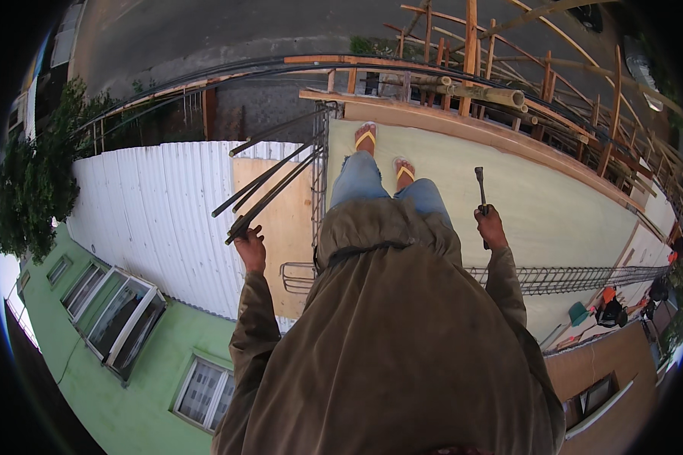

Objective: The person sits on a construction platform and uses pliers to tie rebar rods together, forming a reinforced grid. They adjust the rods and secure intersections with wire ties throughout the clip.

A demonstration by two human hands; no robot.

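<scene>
My left hand (pixel 251 252) is at the lower-left ends of several dark steel reinforcing bars (pixel 277 182), its fingers closed around one bar's end with the thumb side partly raised. The bars slant out of an upright wire-tied rebar cage (pixel 322 155). In my right hand (pixel 491 227) is a narrow, dark metal hand tool (pixel 479 182) with a blunt head, held upright, its head pointing away from me. Its exact kind cannot be made out. The right hand is over the pale slab, apart from the bars.
My sandalled feet stand on a pale slab (pixel 554 197) edged by wooden formwork (pixel 501 136). Bamboo and timber scaffolding (pixel 524 98) rises beyond. A long rebar cage (pixel 561 280) lies at right. Corrugated white sheeting (pixel 152 212) and a green house (pixel 121 387) are at left.
</scene>
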